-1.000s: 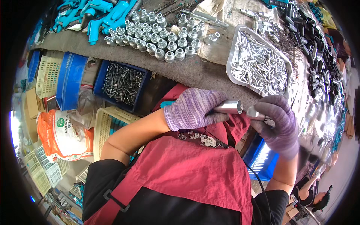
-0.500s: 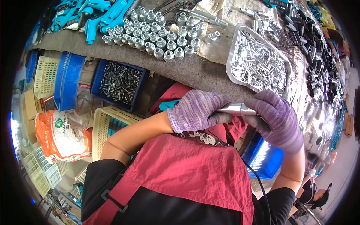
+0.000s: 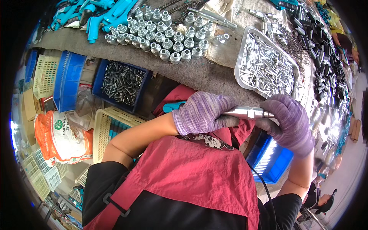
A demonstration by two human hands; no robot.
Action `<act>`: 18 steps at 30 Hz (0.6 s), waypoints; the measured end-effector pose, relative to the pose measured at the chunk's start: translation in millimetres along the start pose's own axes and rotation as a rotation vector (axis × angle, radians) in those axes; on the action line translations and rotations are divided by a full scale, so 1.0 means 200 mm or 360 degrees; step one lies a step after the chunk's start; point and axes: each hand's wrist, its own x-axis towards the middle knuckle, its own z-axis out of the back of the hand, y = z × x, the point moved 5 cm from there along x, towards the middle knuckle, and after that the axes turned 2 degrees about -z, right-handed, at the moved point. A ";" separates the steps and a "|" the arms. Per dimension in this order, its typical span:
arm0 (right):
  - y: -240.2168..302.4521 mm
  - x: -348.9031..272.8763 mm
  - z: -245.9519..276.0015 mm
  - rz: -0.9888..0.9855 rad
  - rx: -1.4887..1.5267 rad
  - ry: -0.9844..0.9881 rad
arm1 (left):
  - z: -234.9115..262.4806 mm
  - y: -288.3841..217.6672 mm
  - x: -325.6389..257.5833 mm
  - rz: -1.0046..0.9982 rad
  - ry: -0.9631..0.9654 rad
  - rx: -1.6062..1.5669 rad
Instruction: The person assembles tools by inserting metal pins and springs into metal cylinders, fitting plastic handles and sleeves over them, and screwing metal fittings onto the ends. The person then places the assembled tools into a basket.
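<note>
In front of my apron, my left hand (image 3: 205,113), in a purple striped glove, is closed round a silver metal tube (image 3: 243,112). A teal plastic handle (image 3: 173,107) sticks out behind that wrist; whether it joins the tube is hidden. My right hand (image 3: 286,123), gloved alike, pinches the tube's right end, where a narrower threaded-looking fitting (image 3: 263,113) shows between fingers and thumb. Just beyond this hand, a metal tray (image 3: 238,73) holds many small silver pins. Rows of silver stepped fittings (image 3: 168,42) stand on the cloth-covered bench.
Teal handles (image 3: 115,17) lie at the far left of the bench, black parts (image 3: 306,38) at the right. Below the edge are a blue bin (image 3: 143,90) of dark metal pieces, a cream basket (image 3: 100,130), an orange-white sack (image 3: 63,138) and a blue box (image 3: 281,165).
My right hand has shifted a little to the right along the tube, so more of the fitting shows between my hands. My left hand keeps its grip.
</note>
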 end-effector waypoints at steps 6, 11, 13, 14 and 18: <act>0.00 0.01 -0.02 0.0024 -0.0110 0.0052 | -0.01 0.02 0.00 -0.0030 -0.0010 -0.0026; 0.03 0.02 -0.03 0.0173 -0.0275 0.0091 | -0.02 0.02 0.01 -0.0112 0.0013 -0.0078; 0.00 0.00 -0.05 0.0117 -0.0295 0.0169 | -0.04 0.02 0.01 -0.0109 0.0050 -0.0085; -0.01 -0.01 -0.06 0.0107 -0.0304 0.0260 | -0.06 0.03 0.01 -0.0075 0.0084 -0.0053; -0.05 -0.05 -0.09 0.0004 -0.0260 0.0343 | -0.08 0.01 0.02 -0.0063 0.0168 -0.0019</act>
